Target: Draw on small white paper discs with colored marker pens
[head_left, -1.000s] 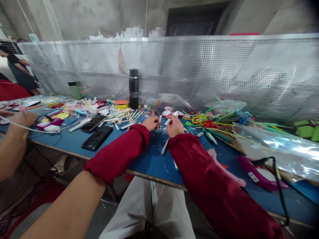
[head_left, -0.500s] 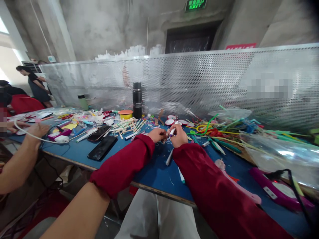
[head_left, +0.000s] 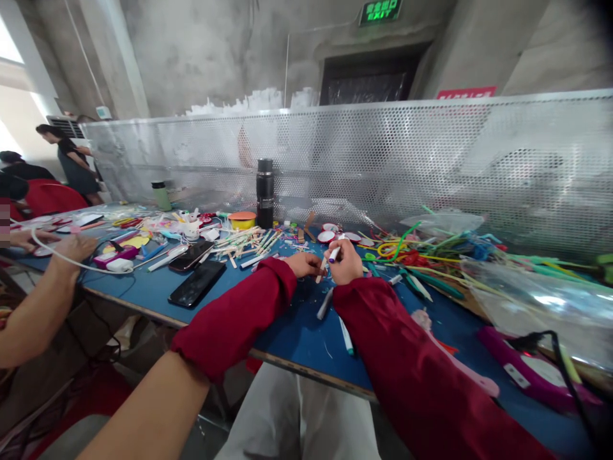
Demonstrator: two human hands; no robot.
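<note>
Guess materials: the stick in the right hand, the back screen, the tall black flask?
The stick in the right hand is likely plastic: smooth white with a purple tip, though too small to be sure. The back screen looks like sheet metal, with a dull silver sheen and regular punched holes. The flask is probably coated metal, matte black, possibly plastic.

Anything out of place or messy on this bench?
Yes. Sticks lie scattered every way beside the flask, and straws are tangled in a heap at right. A pen lies close to the table's front edge. The right hand grips a marker; nothing looks spilled or broken.
</note>
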